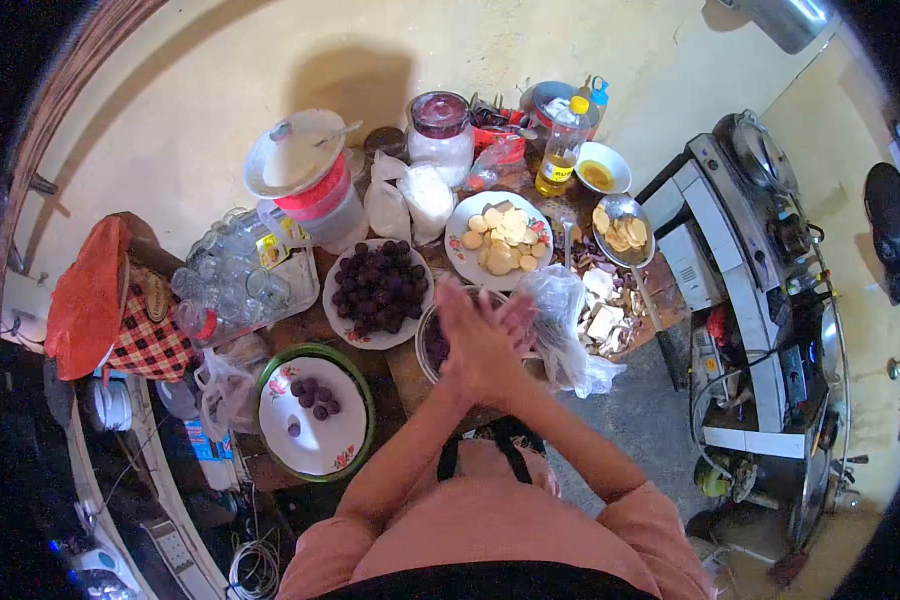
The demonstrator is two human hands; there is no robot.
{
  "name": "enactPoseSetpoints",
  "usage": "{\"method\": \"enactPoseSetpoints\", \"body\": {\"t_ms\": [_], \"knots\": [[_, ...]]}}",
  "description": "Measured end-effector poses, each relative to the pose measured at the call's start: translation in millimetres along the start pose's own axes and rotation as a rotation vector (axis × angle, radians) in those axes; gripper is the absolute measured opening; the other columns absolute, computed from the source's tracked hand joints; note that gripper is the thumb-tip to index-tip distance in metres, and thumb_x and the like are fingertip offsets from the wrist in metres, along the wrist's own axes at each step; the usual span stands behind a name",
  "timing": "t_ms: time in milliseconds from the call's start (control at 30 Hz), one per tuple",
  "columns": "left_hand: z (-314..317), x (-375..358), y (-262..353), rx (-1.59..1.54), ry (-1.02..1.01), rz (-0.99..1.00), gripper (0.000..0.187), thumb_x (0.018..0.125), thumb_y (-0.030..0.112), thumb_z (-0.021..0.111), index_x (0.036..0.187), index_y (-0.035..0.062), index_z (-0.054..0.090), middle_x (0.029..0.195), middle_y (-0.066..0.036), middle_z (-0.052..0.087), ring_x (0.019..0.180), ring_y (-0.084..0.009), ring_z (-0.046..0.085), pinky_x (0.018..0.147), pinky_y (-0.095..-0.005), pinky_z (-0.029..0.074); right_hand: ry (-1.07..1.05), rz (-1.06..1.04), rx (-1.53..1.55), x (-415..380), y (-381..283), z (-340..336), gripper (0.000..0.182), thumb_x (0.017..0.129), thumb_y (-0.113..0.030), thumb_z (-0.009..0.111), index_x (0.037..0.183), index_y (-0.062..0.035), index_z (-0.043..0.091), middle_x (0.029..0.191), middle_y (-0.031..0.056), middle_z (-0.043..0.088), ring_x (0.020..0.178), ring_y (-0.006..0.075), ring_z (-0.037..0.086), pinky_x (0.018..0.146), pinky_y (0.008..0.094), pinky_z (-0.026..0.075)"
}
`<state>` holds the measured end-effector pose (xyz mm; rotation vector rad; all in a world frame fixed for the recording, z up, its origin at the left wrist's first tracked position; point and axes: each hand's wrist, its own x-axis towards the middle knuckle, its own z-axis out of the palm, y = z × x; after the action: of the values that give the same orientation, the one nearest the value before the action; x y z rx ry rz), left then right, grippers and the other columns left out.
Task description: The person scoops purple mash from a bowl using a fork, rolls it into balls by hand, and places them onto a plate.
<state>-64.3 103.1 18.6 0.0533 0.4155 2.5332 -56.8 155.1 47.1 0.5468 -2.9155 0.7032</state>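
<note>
My left hand [457, 318] and my right hand [500, 355] are pressed palm to palm, with fingers stretched forward and smeared by motion. Anything between the palms is hidden. Below them is a bowl [422, 345] with dark purple contents, mostly covered by my hands. Dark purple balls [380, 290] are heaped on a white plate [395, 342] just left of the bowl. Several more purple balls [315, 397] lie on a green-rimmed floral plate [305, 445] nearer to me. A crumpled clear plastic bag [560, 320] lies right beside my right hand.
A floral plate [460, 215] of pale yellow rounds stands behind the bowl. Further back are an oil bottle [560, 150], a lidded jar [440, 140] and white bags [410, 200]. Glass jars [235, 270] fill a tray at left. A stove [730, 200] stands at right.
</note>
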Motion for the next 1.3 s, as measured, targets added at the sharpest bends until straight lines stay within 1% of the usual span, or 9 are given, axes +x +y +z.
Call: {"method": "enactPoseSetpoints", "body": {"t_ms": [300, 500, 633, 733, 833, 867, 1067, 1200, 1300], "knots": [[8, -7, 21, -0.497, -0.197, -0.155, 0.073, 0.084, 0.06, 0.031, 0.13, 0.0028, 0.034, 0.133, -0.012, 0.038, 0.122, -0.0249, 0.037, 0.103, -0.039, 0.027, 0.219, -0.11, 1.62, 3, 20, -54, 0.067, 0.089, -0.052, 0.025, 0.14, -0.0119, 0.009, 0.145, 0.0118, 0.01, 0.133, 0.0269, 0.014, 0.107, 0.0416, 0.004], [26, -5, 32, -0.195, 0.155, -0.07, 0.055, 0.089, 0.046, 0.036, 0.121, 0.002, 0.044, 0.126, -0.013, 0.046, 0.111, -0.0258, 0.047, 0.097, -0.0379, 0.035, 0.453, 0.027, 1.227, -6, 20, -85, 0.072, 0.088, -0.057, 0.017, 0.139, -0.0077, 0.007, 0.144, 0.0141, 0.012, 0.132, 0.0281, 0.015, 0.107, 0.0399, 0.004], [21, -1, 28, -0.128, 0.253, -0.104, 0.052, 0.09, 0.043, 0.038, 0.123, 0.0041, 0.044, 0.124, -0.012, 0.048, 0.109, -0.0226, 0.049, 0.094, -0.0382, 0.037, 0.282, 0.017, 0.457, -2, 15, -66, 0.054, 0.088, -0.024, 0.029, 0.136, 0.0001, 0.02, 0.143, 0.0164, 0.018, 0.133, 0.0287, 0.015, 0.107, 0.0446, 0.001], [51, -2, 28, -0.035, 0.558, -0.065, 0.039, 0.09, 0.041, 0.041, 0.092, 0.007, 0.061, 0.086, -0.009, 0.063, 0.074, -0.0157, 0.061, 0.066, -0.0302, 0.049, 0.354, -0.024, 0.22, 1, 3, -60, 0.052, 0.087, -0.022, 0.027, 0.134, -0.0004, 0.024, 0.142, 0.0163, 0.02, 0.132, 0.0294, 0.016, 0.106, 0.0454, -0.002], [16, -16, 43, -0.077, 0.101, -0.135, 0.045, 0.09, 0.038, 0.044, 0.053, 0.0121, 0.049, 0.042, -0.001, 0.044, 0.033, -0.0111, 0.043, 0.033, -0.0229, 0.036, 0.527, 0.048, 0.498, -4, 5, -66, 0.051, 0.087, -0.022, 0.026, 0.134, -0.001, 0.025, 0.141, 0.0165, 0.023, 0.132, 0.0286, 0.017, 0.106, 0.0459, -0.002], [14, -13, 33, -0.015, 0.486, -0.071, 0.056, 0.09, 0.038, 0.045, 0.042, 0.015, 0.028, 0.031, 0.004, 0.018, 0.02, -0.0092, 0.019, 0.023, -0.0215, 0.016, 0.532, 0.085, 0.566, -9, 10, -68, 0.051, 0.089, -0.026, 0.024, 0.134, -0.0012, 0.025, 0.139, 0.016, 0.026, 0.13, 0.0286, 0.023, 0.106, 0.0448, 0.0], [5, -13, 44, -0.184, 0.083, -0.048, 0.041, 0.091, 0.027, 0.042, 0.054, 0.0091, 0.046, 0.05, -0.004, 0.048, 0.045, -0.0135, 0.049, 0.039, -0.0242, 0.041, 0.532, 0.202, 0.819, -25, 29, -65, 0.054, 0.093, -0.035, 0.022, 0.135, -0.0005, 0.022, 0.134, 0.0181, 0.035, 0.116, 0.0303, 0.043, 0.1, 0.0401, 0.026], [23, -16, 51, -0.156, 0.301, -0.104, 0.006, 0.084, 0.012, 0.051, 0.089, 0.0081, 0.054, 0.088, -0.008, 0.057, 0.072, -0.0195, 0.054, 0.064, -0.0281, 0.049, 0.52, 0.312, 0.858, -35, 33, -64, 0.055, 0.093, -0.036, 0.022, 0.136, -0.0012, 0.019, 0.132, 0.0181, 0.037, 0.108, 0.0299, 0.049, 0.096, 0.0398, 0.032], [13, -18, 49, -0.094, 0.345, -0.054, 0.025, 0.081, 0.007, 0.058, 0.104, 0.0114, 0.049, 0.101, -0.007, 0.056, 0.078, -0.0203, 0.054, 0.07, -0.0273, 0.049, 0.522, 0.335, 0.874, -40, 38, -60, 0.055, 0.093, -0.037, 0.022, 0.137, -0.0023, 0.018, 0.131, 0.0185, 0.039, 0.105, 0.0289, 0.051, 0.095, 0.0395, 0.032]]}}
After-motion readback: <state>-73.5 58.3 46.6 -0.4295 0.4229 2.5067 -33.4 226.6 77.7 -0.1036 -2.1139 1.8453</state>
